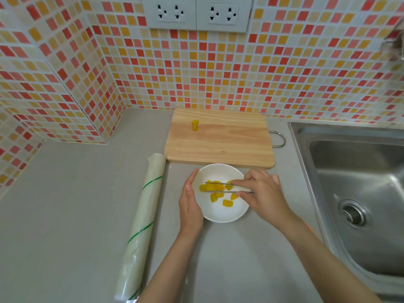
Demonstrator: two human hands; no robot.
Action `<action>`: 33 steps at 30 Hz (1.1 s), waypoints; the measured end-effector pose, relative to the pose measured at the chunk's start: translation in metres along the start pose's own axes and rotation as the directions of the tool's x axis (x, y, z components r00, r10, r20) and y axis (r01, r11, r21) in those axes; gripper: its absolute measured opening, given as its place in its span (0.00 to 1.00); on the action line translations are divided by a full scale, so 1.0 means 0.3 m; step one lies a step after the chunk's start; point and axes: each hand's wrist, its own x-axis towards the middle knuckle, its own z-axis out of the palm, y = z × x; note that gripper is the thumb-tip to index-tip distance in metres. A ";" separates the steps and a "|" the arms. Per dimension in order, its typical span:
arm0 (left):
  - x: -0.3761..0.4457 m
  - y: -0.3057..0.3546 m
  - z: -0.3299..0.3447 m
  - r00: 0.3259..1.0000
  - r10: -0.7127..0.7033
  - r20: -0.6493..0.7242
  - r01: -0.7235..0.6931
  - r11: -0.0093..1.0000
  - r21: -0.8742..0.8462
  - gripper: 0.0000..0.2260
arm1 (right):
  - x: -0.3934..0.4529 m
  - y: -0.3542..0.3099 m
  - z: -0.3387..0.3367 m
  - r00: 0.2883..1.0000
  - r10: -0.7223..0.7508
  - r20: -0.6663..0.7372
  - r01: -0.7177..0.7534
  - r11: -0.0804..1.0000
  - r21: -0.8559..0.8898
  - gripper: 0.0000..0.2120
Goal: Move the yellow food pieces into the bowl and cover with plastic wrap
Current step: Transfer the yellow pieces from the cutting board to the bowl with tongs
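Yellow food pieces (216,193) lie inside the white bowl (225,213), gathered in its upper left part, and one more yellow piece (195,125) stands alone on the wooden cutting board (220,138), near the board's far left side. The bowl sits on the grey counter (65,204), just in front of the cutting board. The right hand (262,191) is over the right edge of the bowl, and its fingers pinch a pair of thin metal tongs (218,187). The two arms of the tongs reach to the left across the bowl, and a yellow piece sits between them; I cannot tell whether the tongs press on it or only lie over it. The left hand (191,200) rests against the left outer wall of the bowl with the fingers straight and together, the palm turned to the bowl, holding nothing. A roll of plastic wrap (142,226) with thin green stripes lies on the counter to the left of the bowl, apart from it, with its far end close to the near left corner of the board. A steel sink (349,171) is on the right, and the wall behind has small red, orange and yellow tiles with two white sockets (196,13).
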 end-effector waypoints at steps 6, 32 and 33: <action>-0.004 0.002 0.002 1.000 -0.014 0.000 0.014 1.000 0.011 0.18 | 0.085 0.024 -0.030 0.995 0.050 -0.081 -0.046 0.998 0.053 0.17; 0.002 -0.001 0.000 1.000 -0.008 0.010 0.007 0.998 0.063 0.24 | 0.662 -0.068 0.161 0.945 0.320 -0.064 -0.322 0.947 -0.014 0.13; 0.002 0.000 -0.001 1.000 -0.010 0.012 0.009 0.998 0.065 0.24 | 0.662 -0.066 0.161 0.946 0.316 -0.077 -0.318 0.948 -0.011 0.13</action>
